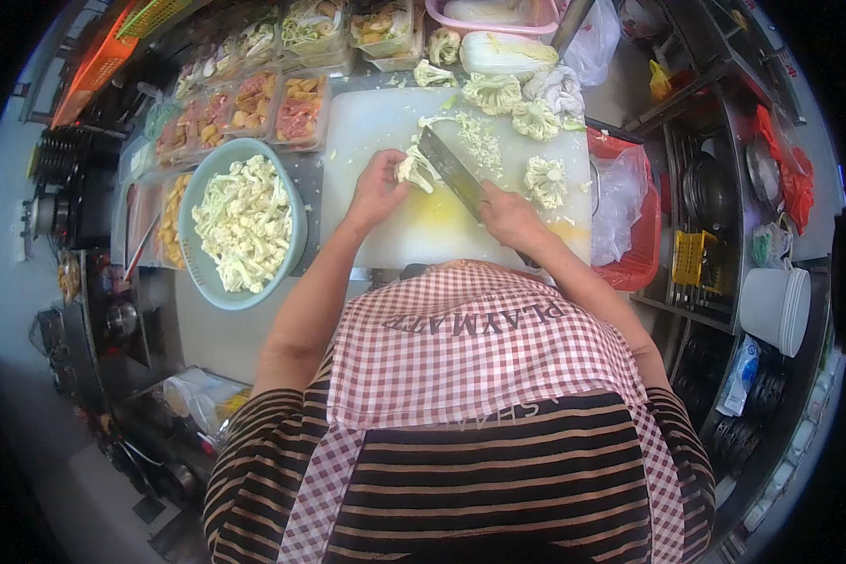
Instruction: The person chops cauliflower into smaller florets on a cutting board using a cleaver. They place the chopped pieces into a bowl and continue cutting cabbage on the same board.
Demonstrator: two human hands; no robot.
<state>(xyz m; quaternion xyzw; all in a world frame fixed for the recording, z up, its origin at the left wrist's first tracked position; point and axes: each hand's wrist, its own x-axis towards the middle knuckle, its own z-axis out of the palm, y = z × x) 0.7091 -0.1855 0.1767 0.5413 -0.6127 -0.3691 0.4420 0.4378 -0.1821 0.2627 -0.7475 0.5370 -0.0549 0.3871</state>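
Note:
A white cutting board (366, 218) with a yellow stain lies in front of me. On it, my left hand (381, 187) grips a cauliflower floret (417, 170) by its left side. My right hand (511, 215) holds a cleaver (452, 173), its broad blade slanting up to the left beside that floret. Small white crumbs and bits of cauliflower (481, 141) lie just beyond the blade. Larger cauliflower pieces (546, 182) sit at the right of the board, with more (492, 94) along its far edge. Left of the board, a light blue basin (300, 233) is heaped with cut florets (243, 218).
Clear containers of meat and tofu-like pieces (299, 109) stand behind the basin. A napa cabbage (507, 55), a pink basin (493, 28) and a crumpled white cloth (557, 88) lie beyond the board. At right is a red bin (648, 247) with plastic bags.

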